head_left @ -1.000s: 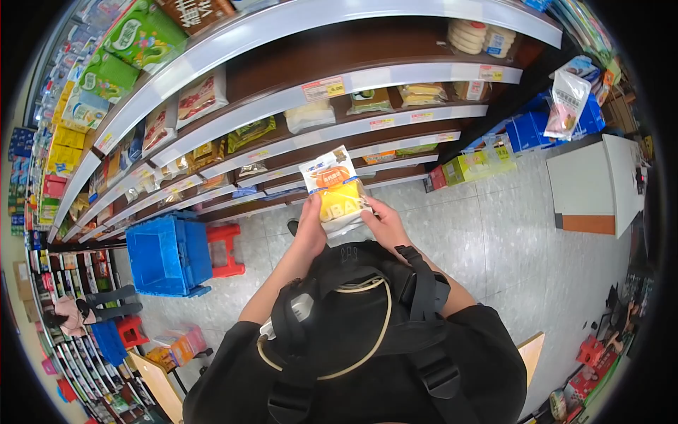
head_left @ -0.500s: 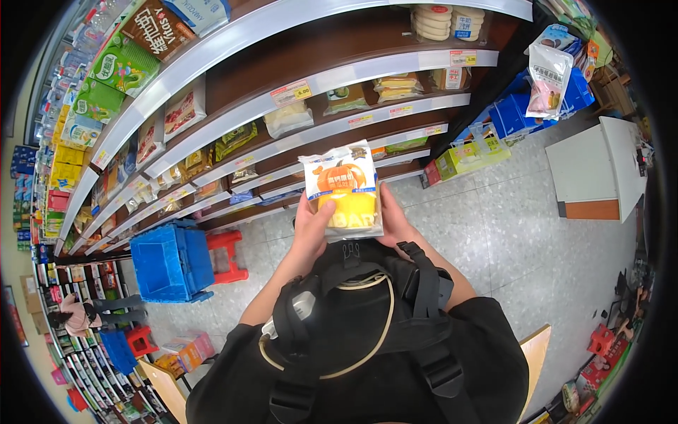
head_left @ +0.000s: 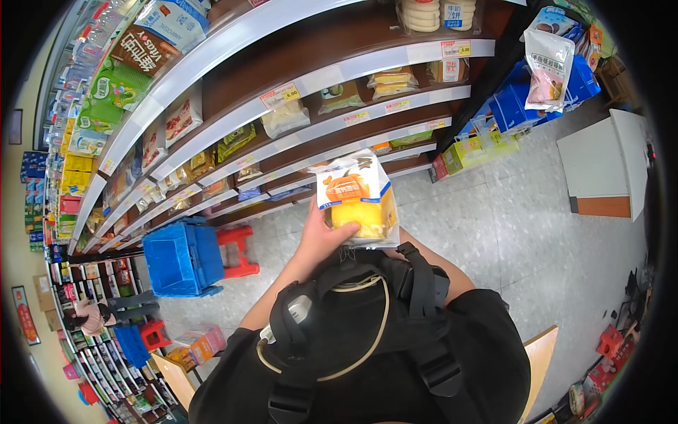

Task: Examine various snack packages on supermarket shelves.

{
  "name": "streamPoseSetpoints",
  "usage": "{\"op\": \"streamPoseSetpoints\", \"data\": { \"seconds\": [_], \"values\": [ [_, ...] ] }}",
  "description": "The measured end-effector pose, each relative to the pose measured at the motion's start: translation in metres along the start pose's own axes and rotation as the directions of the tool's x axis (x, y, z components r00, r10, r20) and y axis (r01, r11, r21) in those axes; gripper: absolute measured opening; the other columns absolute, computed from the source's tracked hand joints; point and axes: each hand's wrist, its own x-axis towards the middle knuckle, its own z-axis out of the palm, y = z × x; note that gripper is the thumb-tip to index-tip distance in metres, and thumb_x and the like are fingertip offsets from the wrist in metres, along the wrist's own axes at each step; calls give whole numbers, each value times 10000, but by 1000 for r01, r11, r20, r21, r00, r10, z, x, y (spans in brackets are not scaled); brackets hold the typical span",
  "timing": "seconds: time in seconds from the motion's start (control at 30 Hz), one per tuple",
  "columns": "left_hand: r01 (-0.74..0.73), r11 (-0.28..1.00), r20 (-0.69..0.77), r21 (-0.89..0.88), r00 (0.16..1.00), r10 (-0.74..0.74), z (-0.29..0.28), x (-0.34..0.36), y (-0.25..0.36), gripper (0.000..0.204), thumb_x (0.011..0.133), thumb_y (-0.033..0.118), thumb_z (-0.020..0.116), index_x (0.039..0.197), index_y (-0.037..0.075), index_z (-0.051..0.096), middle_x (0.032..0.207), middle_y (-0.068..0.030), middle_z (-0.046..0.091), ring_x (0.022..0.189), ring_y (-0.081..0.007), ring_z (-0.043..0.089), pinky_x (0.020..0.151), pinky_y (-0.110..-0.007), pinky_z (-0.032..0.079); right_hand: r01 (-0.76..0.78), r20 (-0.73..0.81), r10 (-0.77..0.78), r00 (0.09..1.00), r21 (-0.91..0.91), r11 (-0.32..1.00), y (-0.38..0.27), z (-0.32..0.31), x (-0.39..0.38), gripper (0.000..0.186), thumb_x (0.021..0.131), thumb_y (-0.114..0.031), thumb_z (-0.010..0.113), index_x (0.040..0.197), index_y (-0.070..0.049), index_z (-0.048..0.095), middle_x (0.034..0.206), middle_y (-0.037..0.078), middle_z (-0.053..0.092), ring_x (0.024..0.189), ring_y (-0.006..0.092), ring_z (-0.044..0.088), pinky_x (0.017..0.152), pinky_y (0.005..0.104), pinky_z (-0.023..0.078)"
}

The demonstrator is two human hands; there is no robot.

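Observation:
In front of my chest, a clear plastic bag of yellow bread (head_left: 359,205) is tilted to one side, with a pumpkin picture on its white upper part and its side face showing. My left hand (head_left: 323,232) is closed on the bag's left side, the thumb lying across the lower front. Of my right hand, only the wrist part (head_left: 407,240) shows at the bag's lower right; its fingers are hidden behind the bag and a harness strap. Beyond the bag are shelves (head_left: 311,83) bearing bagged breads.
A blue crate (head_left: 173,261) stands on a red stool (head_left: 239,251) at the left. Farther left is another person (head_left: 95,318). Green and blue boxes (head_left: 470,152) stand on the floor by the shelf end. A white counter (head_left: 597,166) is at the right.
The bread bag has turned and tilted, now showing its side. The left thumb has slid across its front. My right hand has gone from the bag's right side to mostly out of sight.

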Motion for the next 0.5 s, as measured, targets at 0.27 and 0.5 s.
{"op": "streamPoseSetpoints", "data": {
  "seconds": [0.27,0.5],
  "values": [
    [-411,294,201,863,813,546,-12,2,29,983,696,247,880,1497,36,350,1472,-224,413,1327,-376,440,1096,-472,390,82,386,-160,909,212,974,7,-25,15,692,1044,-592,367,1494,-68,402,1333,142,602,1160,226,645,931,366,561],
    [-363,918,79,159,931,355,-19,-10,-4,851,956,409,656,1578,1,244,1449,-142,507,1274,-233,523,1067,-376,415,408,-254,-495,831,-326,853,9,-35,41,471,1046,-316,558,1381,6,475,1245,84,610,1134,133,579,991,304,473]
  ]
}}
